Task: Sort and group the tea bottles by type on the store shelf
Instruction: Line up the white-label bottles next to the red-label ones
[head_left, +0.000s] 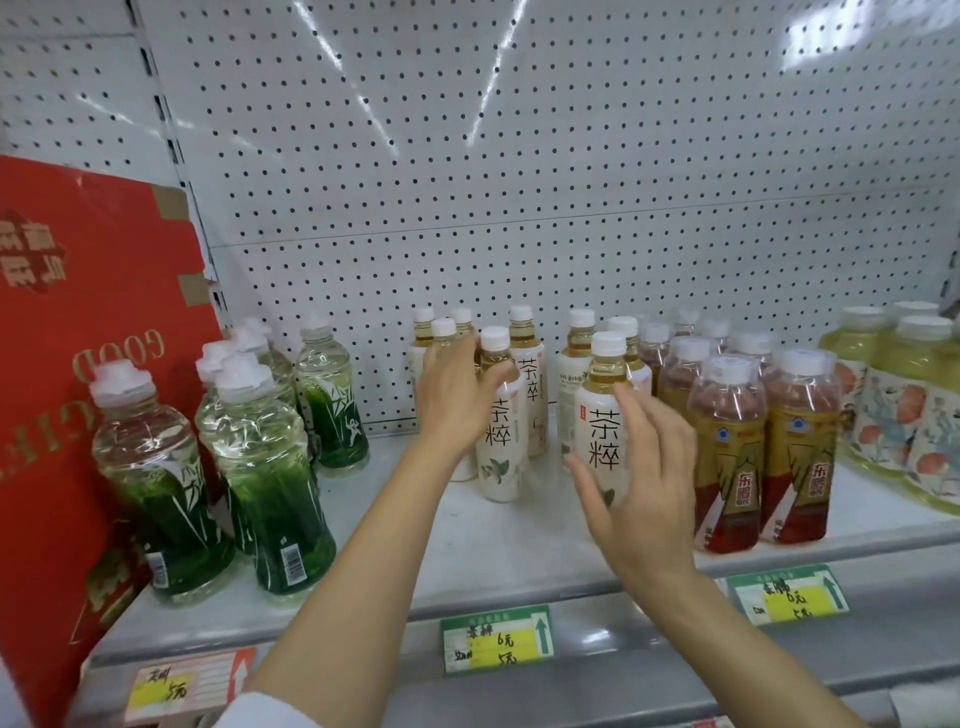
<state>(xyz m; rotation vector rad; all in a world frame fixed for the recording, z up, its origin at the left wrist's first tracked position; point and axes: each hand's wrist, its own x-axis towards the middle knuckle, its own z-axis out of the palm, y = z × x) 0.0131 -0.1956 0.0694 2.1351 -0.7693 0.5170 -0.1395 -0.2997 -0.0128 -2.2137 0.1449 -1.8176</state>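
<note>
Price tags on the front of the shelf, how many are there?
3, maybe more. A red price tag sits at the left under the green bottles, a green price tag in the middle, another green tag at the right. A scrap at the bottom edge may be a fourth.

On the shelf (519, 525) I count about six green-label clear bottles (270, 467) toward its left edge, though the rear ones overlap. I make out about eight white-label tea bottles (602, 415) mid-shelf, and roughly eight red-and-gold bottles (727, 457) right of them, back rows partly hidden. Three floral-label pale green bottles (893, 405) show at the right edge; three price tags (496, 644) line the front edge.
</note>
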